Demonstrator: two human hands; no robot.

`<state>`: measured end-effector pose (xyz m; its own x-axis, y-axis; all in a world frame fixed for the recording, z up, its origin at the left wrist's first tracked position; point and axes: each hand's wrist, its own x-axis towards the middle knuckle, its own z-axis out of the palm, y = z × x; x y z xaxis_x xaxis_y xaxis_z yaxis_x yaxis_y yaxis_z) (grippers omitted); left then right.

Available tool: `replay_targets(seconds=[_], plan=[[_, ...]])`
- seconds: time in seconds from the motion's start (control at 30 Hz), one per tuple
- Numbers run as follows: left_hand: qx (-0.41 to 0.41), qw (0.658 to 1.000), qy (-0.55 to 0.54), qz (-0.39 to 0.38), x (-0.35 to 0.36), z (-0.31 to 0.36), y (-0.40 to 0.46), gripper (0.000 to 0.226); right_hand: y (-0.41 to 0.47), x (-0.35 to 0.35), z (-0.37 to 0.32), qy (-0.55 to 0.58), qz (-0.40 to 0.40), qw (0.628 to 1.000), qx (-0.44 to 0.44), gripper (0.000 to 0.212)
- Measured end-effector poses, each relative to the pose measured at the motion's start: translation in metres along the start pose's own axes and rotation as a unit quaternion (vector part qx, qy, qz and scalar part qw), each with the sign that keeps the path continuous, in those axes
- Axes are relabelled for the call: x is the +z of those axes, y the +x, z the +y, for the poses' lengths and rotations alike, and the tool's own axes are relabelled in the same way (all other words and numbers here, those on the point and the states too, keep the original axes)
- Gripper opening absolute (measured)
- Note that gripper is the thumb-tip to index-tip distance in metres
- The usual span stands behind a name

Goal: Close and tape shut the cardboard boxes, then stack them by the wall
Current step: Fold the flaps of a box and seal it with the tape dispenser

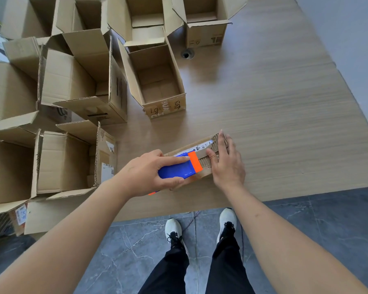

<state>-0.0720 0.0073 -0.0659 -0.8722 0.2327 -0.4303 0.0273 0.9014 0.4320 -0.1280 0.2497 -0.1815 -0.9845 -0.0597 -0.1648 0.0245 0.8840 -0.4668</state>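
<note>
Small cardboard box lies closed on the wooden table, near the front edge, directly ahead of the person. Its long axis runs diagonally, from lower left near the person to upper right away from them. A white printed label runs along the far long edge of its top. The left hand grips a blue and orange tape dispenser, fingers curled round the blue body, thumb on the near side. The dispenser lies along the box's long axis, its orange end pointing toward the upper right and resting on the box top. The right hand rests flat on the far right end of the box, fingers straight and pointing away, thumb lying on the top just beside the orange end. Whether tape is already laid on the seam cannot be told. Open cardboard boxes with flaps raised crowd the left and rear of the table, well apart from the small box. A round cable hole sits in the tabletop behind. Below the table edge, white shoes and dark trousers stand on a grey marbled floor.
</note>
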Motion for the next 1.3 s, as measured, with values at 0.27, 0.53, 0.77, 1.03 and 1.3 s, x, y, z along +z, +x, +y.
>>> replay_targets(seconds=[0.27,0.53,0.77,1.03,1.3], plan=[[0.001,0.992,-0.127,0.002,-0.005,-0.026,-0.043,0.054,0.003,-0.008,-0.006,-0.025,-0.028,0.999,0.019,0.067],[-0.013,0.990,-0.141,0.004,-0.003,-0.044,-0.067,0.060,0.005,-0.011,-0.006,-0.041,-0.035,0.998,0.014,0.068],[-0.011,0.993,-0.115,0.021,-0.007,-0.054,-0.072,0.060,0.005,-0.013,-0.006,-0.036,-0.038,0.999,0.013,0.068],[-0.050,0.995,-0.083,0.022,0.006,-0.055,-0.051,0.054,0.004,-0.015,-0.008,-0.060,-0.044,0.997,0.005,0.071],[-0.052,0.992,-0.104,0.043,0.011,-0.055,-0.046,0.053,0.001,-0.020,-0.017,-0.166,-0.088,0.982,0.020,0.096]])
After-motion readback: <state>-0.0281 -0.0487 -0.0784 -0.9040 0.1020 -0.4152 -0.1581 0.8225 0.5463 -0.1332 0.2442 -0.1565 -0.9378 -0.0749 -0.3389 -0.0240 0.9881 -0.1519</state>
